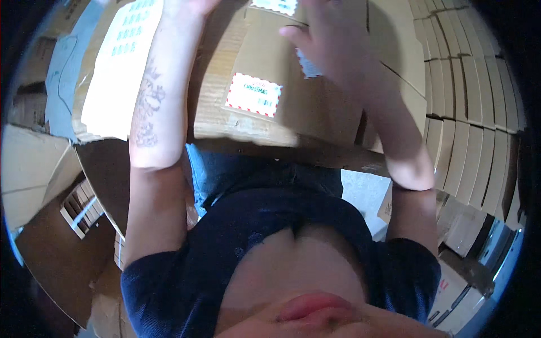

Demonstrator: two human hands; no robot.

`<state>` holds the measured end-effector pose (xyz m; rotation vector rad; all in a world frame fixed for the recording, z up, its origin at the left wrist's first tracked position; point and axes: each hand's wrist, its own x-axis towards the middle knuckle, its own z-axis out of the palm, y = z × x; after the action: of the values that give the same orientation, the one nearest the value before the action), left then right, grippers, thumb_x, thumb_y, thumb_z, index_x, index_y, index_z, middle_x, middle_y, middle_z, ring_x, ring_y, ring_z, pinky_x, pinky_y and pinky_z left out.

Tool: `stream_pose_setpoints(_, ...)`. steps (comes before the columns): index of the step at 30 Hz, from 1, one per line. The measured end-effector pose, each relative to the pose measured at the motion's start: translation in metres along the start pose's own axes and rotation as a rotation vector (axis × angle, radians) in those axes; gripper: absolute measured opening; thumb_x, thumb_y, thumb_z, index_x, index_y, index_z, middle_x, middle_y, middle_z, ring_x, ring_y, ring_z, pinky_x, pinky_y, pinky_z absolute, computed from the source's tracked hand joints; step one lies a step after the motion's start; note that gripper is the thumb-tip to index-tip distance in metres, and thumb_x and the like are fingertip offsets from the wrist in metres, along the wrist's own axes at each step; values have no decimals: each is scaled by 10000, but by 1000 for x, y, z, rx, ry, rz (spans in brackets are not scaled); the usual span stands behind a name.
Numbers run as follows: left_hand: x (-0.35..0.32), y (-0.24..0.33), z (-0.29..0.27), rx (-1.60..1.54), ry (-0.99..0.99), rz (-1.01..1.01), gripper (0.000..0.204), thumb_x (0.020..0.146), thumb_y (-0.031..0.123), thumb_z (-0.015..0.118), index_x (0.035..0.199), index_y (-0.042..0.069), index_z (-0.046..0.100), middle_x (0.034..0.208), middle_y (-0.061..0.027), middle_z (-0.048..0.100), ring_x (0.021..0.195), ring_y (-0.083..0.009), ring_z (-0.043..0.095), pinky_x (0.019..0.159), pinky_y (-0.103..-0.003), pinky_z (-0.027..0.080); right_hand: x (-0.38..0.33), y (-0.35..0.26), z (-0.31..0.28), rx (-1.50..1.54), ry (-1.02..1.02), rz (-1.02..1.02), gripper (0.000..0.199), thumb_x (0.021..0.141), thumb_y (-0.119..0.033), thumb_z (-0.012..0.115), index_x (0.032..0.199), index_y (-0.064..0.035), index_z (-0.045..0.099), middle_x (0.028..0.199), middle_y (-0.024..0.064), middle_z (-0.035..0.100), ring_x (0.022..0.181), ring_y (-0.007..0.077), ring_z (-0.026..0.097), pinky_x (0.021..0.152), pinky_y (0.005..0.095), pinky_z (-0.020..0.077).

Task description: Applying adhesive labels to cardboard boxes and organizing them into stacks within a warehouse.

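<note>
Over a cardboard work surface (217,121), my right hand (329,42) reaches to the top edge, its thumb stretched out to the left and its other fingers mostly cut off. Beneath it, a small label with a striped border (309,65) is partly covered. Nearer to me lies a white label with a red-striped border (253,94), flat on brown cardboard (332,104). One more label (274,5) shows at the top edge. Only the heel of my left hand (200,4) is in view, its fingers out of the picture. My left forearm passes over a white sheet with printed rows (112,84).
Many flat brown cartons stand stacked in rows (459,90) along the right. At the left are a large open cardboard box (62,259) and a small bundle of brown pieces (83,208) under a pale strap. More boxes (459,225) sit low on the right.
</note>
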<state>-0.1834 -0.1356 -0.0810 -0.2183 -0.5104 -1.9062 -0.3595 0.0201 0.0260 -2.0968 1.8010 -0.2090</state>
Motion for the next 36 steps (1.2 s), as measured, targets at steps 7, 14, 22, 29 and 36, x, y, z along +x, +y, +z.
stream_pose_setpoints(7,-17,1,2,2,50,49,101,930,119,571,850,59,584,741,-10,516,702,-106,505,656,-236,471,-14,117,-42,156,230,48,162,868,-190,699,918,-47,644,851,117,637,704,200,639,621,341,507)
stream_pose_setpoints(14,-12,-6,29,7,56,-67,67,838,22,624,786,21,582,695,1,479,669,-107,466,629,-236,403,-6,182,-67,174,-34,189,187,859,-202,724,861,-33,643,749,44,634,682,115,590,604,279,476)
stream_pose_setpoints(22,-11,-8,28,-8,90,-72,64,827,5,628,783,19,583,696,-9,501,666,-110,472,616,-226,416,-2,202,-50,400,-139,66,214,880,-248,731,859,-47,658,701,-12,606,621,80,537,560,258,429)
stream_pose_setpoints(29,-14,-13,34,24,72,-98,71,817,-3,647,866,30,608,710,-1,530,655,-88,476,609,-213,418,2,213,-38,320,-37,130,224,889,-258,736,876,-46,666,728,-8,612,655,87,537,575,249,416)
stream_pose_setpoints(36,-18,-16,43,23,123,-91,178,743,-36,706,862,41,599,714,-7,541,634,-82,503,594,-200,446,12,230,-26,471,-100,62,209,863,-234,758,893,-49,666,770,-5,628,730,89,556,638,257,440)
